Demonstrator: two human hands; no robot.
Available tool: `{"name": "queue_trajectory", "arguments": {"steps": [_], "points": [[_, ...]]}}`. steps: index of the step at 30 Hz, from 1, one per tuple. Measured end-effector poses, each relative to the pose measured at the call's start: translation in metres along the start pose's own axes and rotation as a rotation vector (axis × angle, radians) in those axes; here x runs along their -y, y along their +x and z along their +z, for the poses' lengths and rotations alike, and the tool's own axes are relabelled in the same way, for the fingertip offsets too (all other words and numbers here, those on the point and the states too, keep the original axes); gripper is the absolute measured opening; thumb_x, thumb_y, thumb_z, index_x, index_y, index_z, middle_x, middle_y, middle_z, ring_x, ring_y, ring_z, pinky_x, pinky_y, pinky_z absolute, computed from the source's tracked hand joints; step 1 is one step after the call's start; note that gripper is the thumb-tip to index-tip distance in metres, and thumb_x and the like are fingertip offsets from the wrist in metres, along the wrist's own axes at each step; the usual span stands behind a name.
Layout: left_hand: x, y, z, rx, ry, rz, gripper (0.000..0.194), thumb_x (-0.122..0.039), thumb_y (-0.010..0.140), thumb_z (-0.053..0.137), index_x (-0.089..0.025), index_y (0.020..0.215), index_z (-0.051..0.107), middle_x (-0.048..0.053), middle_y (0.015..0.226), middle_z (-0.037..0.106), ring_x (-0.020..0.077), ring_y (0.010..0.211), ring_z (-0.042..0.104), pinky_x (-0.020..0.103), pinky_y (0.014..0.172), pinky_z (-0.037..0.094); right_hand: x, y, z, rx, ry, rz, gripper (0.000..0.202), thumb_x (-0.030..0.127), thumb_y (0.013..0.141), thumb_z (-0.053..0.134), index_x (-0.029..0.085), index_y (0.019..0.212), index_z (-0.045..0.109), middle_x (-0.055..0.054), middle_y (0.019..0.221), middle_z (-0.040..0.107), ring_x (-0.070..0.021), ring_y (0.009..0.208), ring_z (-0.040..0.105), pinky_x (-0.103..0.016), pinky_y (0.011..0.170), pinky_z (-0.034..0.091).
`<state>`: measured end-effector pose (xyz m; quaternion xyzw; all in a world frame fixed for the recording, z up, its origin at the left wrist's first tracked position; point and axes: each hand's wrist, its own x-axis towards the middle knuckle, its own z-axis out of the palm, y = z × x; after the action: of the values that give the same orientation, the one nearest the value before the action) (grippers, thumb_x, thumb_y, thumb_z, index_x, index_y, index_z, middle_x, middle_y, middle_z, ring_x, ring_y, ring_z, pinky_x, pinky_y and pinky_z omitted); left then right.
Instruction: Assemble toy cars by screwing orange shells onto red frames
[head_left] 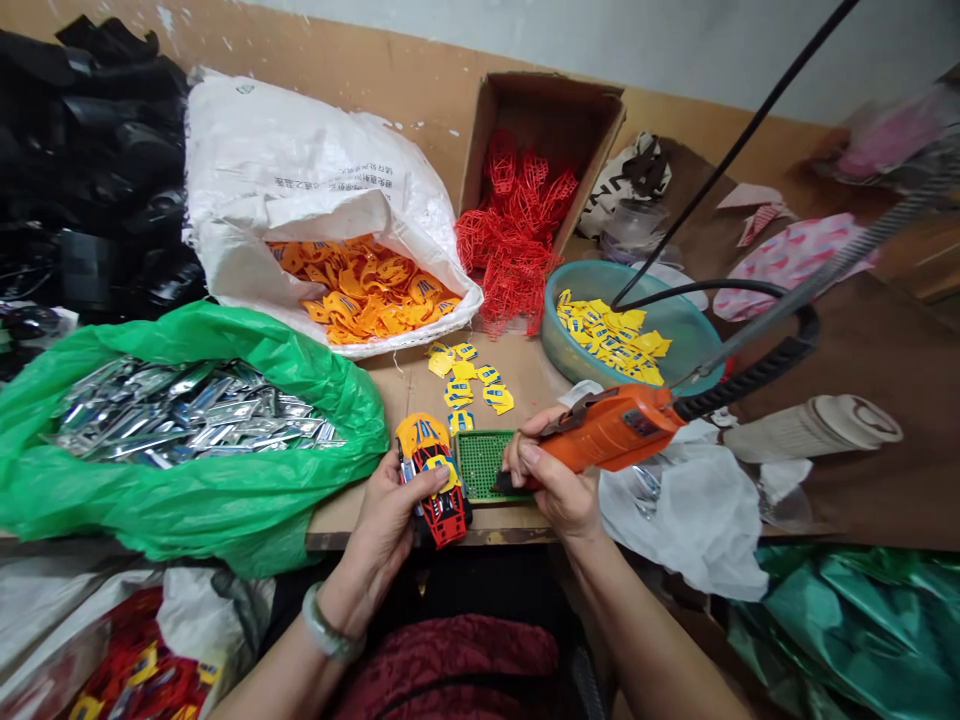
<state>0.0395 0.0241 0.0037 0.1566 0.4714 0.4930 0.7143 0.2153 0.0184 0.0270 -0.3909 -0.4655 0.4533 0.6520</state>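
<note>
Our left hand (386, 505) is clamped round the toy car (445, 520), thumb pressed on the yellow roof piece (453, 474), the car tilted near the worktop's (401, 385) front edge. Our right hand (564, 488) is closed round the front of the orange power driver (621, 425), its dark tip over the green tray (480, 462); whether it touches, we cannot tell. We judge the car light and stiff, its smooth orange bonnet (422, 432) a little slippery and its thin red bars easily snapped, so we would grip low along the body sides, above the wheels, and press only gently on the roof. The driver looks heavier, best held by its thick casing. Beyond the tray lie loose yellow pieces (463, 370), between the green bag (225, 322) of silvery parts and the teal bowl (556, 345). Farther back, we see the white sack (300, 150) of orange shells and the cardboard box (551, 105) with red frames (510, 240) spilling out.
</note>
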Motion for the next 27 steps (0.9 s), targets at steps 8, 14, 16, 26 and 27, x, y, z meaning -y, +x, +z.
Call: {"name": "queue_trajectory", "arguments": {"steps": [8,14,16,26,27], "points": [[-0.001,0.000,-0.001,0.007,0.008,0.007,0.062,-0.022,0.046,0.097,-0.014,0.099,0.065,0.003,0.076,0.075,0.0173,0.059,0.068,0.030,0.060,0.059,0.000,-0.001,0.001,0.019,-0.007,0.005,0.019,0.032,0.086,0.070,0.024,0.097,0.057,0.009,0.057,0.052,-0.0124,0.045,0.052,-0.031,0.053,0.047],[-0.001,0.000,-0.004,0.057,-0.027,-0.012,0.061,-0.026,0.051,0.097,-0.015,0.103,0.067,0.005,0.085,0.077,0.0175,0.064,0.070,0.030,0.064,0.060,0.024,0.010,0.014,-0.030,0.088,-0.019,0.020,0.030,0.080,0.071,0.023,0.092,0.057,0.010,0.052,0.049,-0.0128,0.043,0.048,-0.031,0.054,0.046],[-0.001,0.000,-0.005,0.079,-0.033,-0.011,0.059,-0.027,0.056,0.096,-0.015,0.105,0.067,0.005,0.087,0.077,0.0170,0.066,0.070,0.029,0.064,0.060,0.037,0.016,0.024,-0.024,0.155,-0.048,0.018,0.028,0.079,0.071,0.023,0.090,0.057,0.010,0.048,0.047,-0.0126,0.041,0.045,-0.031,0.052,0.044],[-0.002,0.000,-0.003,0.078,-0.048,-0.005,0.059,-0.028,0.053,0.097,-0.015,0.103,0.070,0.006,0.086,0.078,0.0180,0.067,0.071,0.030,0.068,0.057,0.048,0.022,0.060,0.083,0.273,-0.006,0.020,0.033,0.077,0.071,0.025,0.088,0.056,0.010,0.047,0.042,-0.0140,0.037,0.041,-0.033,0.050,0.039],[-0.001,0.000,-0.003,0.075,-0.047,-0.003,0.059,-0.028,0.052,0.097,-0.015,0.103,0.070,0.006,0.085,0.078,0.0182,0.067,0.071,0.030,0.068,0.057,0.047,0.021,0.061,0.097,0.270,-0.006,0.020,0.033,0.078,0.071,0.025,0.088,0.056,0.010,0.047,0.041,-0.0140,0.038,0.041,-0.033,0.050,0.039]]}}
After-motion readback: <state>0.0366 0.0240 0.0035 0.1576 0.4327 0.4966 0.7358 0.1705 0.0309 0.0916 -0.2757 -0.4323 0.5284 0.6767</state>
